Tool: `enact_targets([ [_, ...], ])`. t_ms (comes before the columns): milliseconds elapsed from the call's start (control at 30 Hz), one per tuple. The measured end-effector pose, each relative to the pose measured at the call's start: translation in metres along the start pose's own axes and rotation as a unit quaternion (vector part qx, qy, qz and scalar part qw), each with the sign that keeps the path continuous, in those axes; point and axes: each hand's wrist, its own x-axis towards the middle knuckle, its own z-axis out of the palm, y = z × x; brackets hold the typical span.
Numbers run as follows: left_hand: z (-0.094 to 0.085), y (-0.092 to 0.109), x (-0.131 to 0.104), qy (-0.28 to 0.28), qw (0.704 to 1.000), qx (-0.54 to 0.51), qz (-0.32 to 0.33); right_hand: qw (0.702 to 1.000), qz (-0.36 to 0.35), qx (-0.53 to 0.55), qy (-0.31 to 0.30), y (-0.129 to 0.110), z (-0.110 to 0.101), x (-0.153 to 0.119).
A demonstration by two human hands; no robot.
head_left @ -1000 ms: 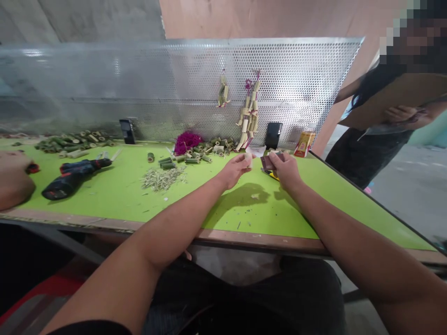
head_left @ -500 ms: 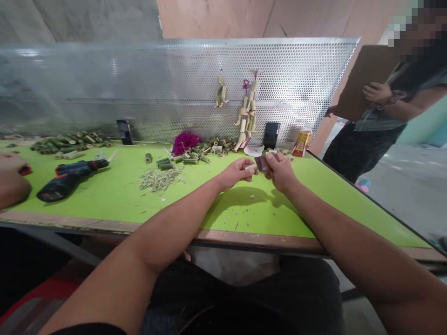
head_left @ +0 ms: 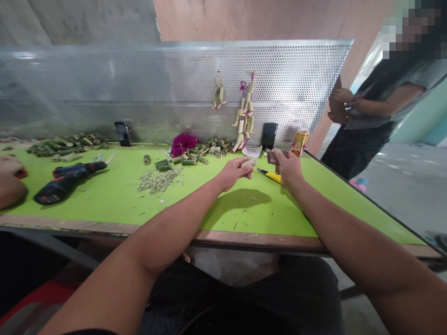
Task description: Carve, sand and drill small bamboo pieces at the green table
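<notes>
Above the green tabletop, my left hand (head_left: 237,173) is closed on a short pale bamboo piece (head_left: 249,163). To its right my right hand (head_left: 287,166) pinches a small dark reddish-brown block (head_left: 273,157); a gap separates block and bamboo. A yellow utility knife (head_left: 271,176) lies on the table between the hands, its far end partly behind my right hand. Pale shavings (head_left: 159,180) are heaped to the left, beside short green bamboo pieces (head_left: 164,165) and a bundle of magenta string (head_left: 183,144).
A dark cordless drill (head_left: 66,182) and another person's hand (head_left: 11,181) are at left. Strung bamboo pieces (head_left: 245,116) hang on the perforated metal panel (head_left: 157,79). A phone (head_left: 269,136) and drink bottle (head_left: 299,141) stand behind my hands. A person (head_left: 380,107) stands at right.
My right hand has moved right with the block, away from the bamboo piece, and the yellow knife now shows. At right, the standing person's brown board has swung mostly out of sight.
</notes>
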Motion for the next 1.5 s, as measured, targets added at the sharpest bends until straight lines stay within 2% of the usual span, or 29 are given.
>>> enact_targets([
  [100, 0.003, -0.006, 0.001, -0.009, 1.0, 0.003, -0.016, 0.992, 0.051, 0.1, -0.058, -0.01, 0.011, -0.013],
  [167, 0.006, -0.01, 0.002, -0.017, 0.999, -0.029, -0.016, 0.983, 0.051, 0.106, -0.14, -0.017, 0.021, -0.025],
  [200, 0.006, -0.011, 0.003, -0.02, 0.999, -0.047, -0.018, 0.981, 0.049, 0.106, -0.155, -0.02, 0.025, -0.03],
  [300, 0.005, -0.014, 0.005, -0.036, 0.996, -0.077, -0.036, 0.974, 0.05, 0.131, -0.179, -0.02, 0.029, -0.037],
  [467, 0.003, -0.016, 0.009, -0.069, 0.996, -0.041, -0.049, 0.955, 0.063, 0.202, -0.21, -0.015, 0.025, -0.031],
  [567, 0.004, -0.013, 0.009, -0.056, 0.998, -0.001, -0.033, 0.946, 0.066, 0.252, -0.195, -0.017, 0.023, -0.027],
  [667, 0.007, -0.009, 0.007, -0.046, 0.998, 0.038, -0.037, 0.96, 0.052, 0.231, -0.152, -0.02, 0.022, -0.027],
  [767, 0.01, -0.006, 0.005, -0.048, 0.993, 0.091, -0.053, 0.984, 0.039, 0.116, -0.129, -0.02, 0.021, -0.029],
  [833, 0.012, -0.005, 0.005, -0.052, 0.99, 0.118, -0.061, 0.993, 0.005, 0.012, -0.121, -0.02, 0.021, -0.031],
  [933, 0.012, -0.01, 0.006, -0.049, 0.984, 0.157, -0.067, 0.985, -0.064, -0.107, -0.119, -0.021, 0.022, -0.032],
  [1033, 0.009, -0.018, 0.009, -0.04, 0.98, 0.184, -0.062, 0.977, -0.1, -0.147, -0.118, -0.021, 0.023, -0.03],
  [1133, 0.006, -0.02, 0.008, -0.042, 0.982, 0.177, -0.054, 0.974, -0.113, -0.149, -0.128, -0.016, 0.023, -0.025],
  [1233, 0.006, -0.013, 0.003, -0.064, 0.983, 0.167, -0.041, 0.978, -0.092, -0.132, -0.133, -0.005, 0.015, -0.014],
  [1300, 0.008, -0.006, 0.0, -0.086, 0.985, 0.148, -0.014, 0.988, -0.047, -0.131, -0.066, 0.002, 0.005, -0.004],
  [1400, 0.008, -0.001, -0.002, -0.057, 0.988, 0.144, -0.002, 0.999, 0.019, -0.045, 0.017, 0.005, -0.007, 0.007],
  [1433, 0.007, -0.001, -0.001, -0.043, 0.987, 0.155, -0.01, 0.999, 0.032, -0.009, 0.023, 0.003, -0.008, 0.006],
  [1500, 0.004, -0.003, 0.0, -0.034, 0.983, 0.18, -0.032, 0.999, 0.034, 0.023, -0.01, -0.004, -0.004, -0.001],
])
